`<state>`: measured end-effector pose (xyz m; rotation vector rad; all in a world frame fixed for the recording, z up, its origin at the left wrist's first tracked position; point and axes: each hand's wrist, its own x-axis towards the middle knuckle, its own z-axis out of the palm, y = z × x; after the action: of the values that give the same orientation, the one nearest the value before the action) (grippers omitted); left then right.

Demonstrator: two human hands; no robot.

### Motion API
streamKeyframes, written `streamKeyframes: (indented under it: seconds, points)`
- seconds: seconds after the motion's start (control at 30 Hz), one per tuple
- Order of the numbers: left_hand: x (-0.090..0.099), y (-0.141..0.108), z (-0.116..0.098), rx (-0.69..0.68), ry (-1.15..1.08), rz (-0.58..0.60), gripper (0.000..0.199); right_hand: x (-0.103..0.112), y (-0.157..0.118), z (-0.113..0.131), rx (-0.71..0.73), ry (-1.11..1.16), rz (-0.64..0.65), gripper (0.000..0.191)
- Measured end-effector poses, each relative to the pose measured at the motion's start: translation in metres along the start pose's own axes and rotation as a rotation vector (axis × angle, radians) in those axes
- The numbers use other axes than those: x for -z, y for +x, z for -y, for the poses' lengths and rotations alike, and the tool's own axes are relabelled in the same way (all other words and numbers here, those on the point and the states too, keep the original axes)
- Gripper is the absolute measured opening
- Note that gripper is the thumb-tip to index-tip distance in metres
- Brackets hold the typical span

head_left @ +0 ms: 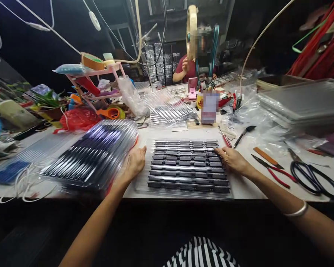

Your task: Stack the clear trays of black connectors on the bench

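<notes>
A clear plastic tray (141, 187) lies at the front of the white table, filled with rows of black comb-like strips (187, 172). My left hand (136, 163) is closed at the tray's left edge, thumb uppermost, its other fingers mostly hidden. At the right edge, my right hand (235, 160) grips the tray, fingertips against the ends of the upper strips. Left of my left hand sits a blurred stack of similar filled trays (91, 155), with something red showing under its right side.
Pliers (275, 172), scissors (308, 172) and an orange-handled blade (267, 157) lie to the right. Behind the tray are loose clear trays (169, 107) and a phone (210, 107). A pink rack (94, 70) stands back left; stacked clear trays (303, 104) back right. A person (183, 70) sits opposite.
</notes>
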<state>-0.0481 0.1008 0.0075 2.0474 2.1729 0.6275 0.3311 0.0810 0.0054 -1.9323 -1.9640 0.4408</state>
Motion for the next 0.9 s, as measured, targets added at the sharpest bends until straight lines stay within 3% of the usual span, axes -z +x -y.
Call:
streamKeyframes:
  seconds: [0.1,0.2,0.3,0.4,0.57,0.73,0.9]
  points:
    - [-0.005,0.003,-0.001,0.006,0.156,0.086,0.05,-0.002,0.006,-0.002,-0.004,-0.178,0.073,0.05]
    - [-0.006,0.001,-0.012,-0.051,0.252,0.091,0.046,-0.003,0.004,0.01,0.045,-0.313,0.045,0.046]
    - [-0.012,-0.004,-0.032,-0.211,0.296,0.133,0.048,-0.012,-0.001,0.033,0.244,-0.364,0.013,0.041]
    - [-0.023,-0.009,-0.051,-0.377,0.294,0.255,0.052,-0.026,-0.001,0.052,0.478,-0.355,0.075,0.042]
    - [-0.026,-0.011,-0.057,-0.441,0.248,0.347,0.062,-0.033,0.002,0.057,0.663,-0.325,0.153,0.051]
    - [-0.024,-0.013,-0.053,-0.447,0.208,0.293,0.058,-0.028,0.003,0.046,0.764,-0.262,0.142,0.05]
    - [-0.03,-0.017,-0.056,-0.35,0.227,0.131,0.047,-0.033,0.0,0.046,0.829,-0.248,0.123,0.054]
